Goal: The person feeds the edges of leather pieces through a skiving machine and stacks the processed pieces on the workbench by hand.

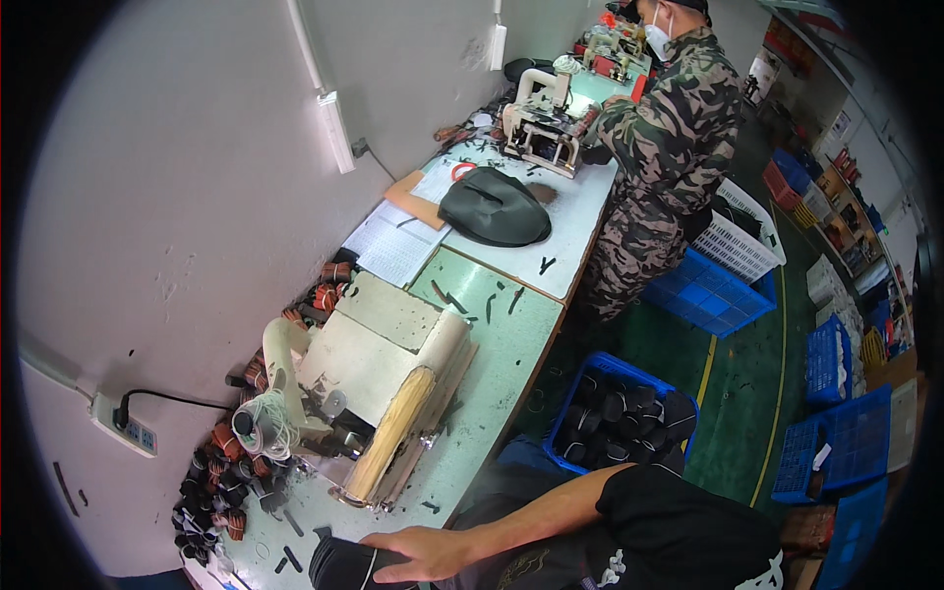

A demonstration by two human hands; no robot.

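My right hand (425, 553) reaches in along the lower edge, its fingers closed over a bundle of black pieces (339, 563). A thin white band runs across the bundle, which lies at the near end of the pale green table (536, 320). The bottom of the picture cuts off part of it. My left hand is out of view. Just beyond the bundle stands a cream machine (379, 320) with a worn wooden roller or bar (391, 433) along its front and a spool of white cord (265, 428) at its side.
Small tied bundles (211, 492) are heaped along the wall, and black scraps litter the table. A blue crate (693, 447) of black bundles stands on the floor. Farther along are a dark grey sheet-like piece (492, 206), papers (398, 236), and a camouflage-clad person (674, 128) at another machine (546, 123).
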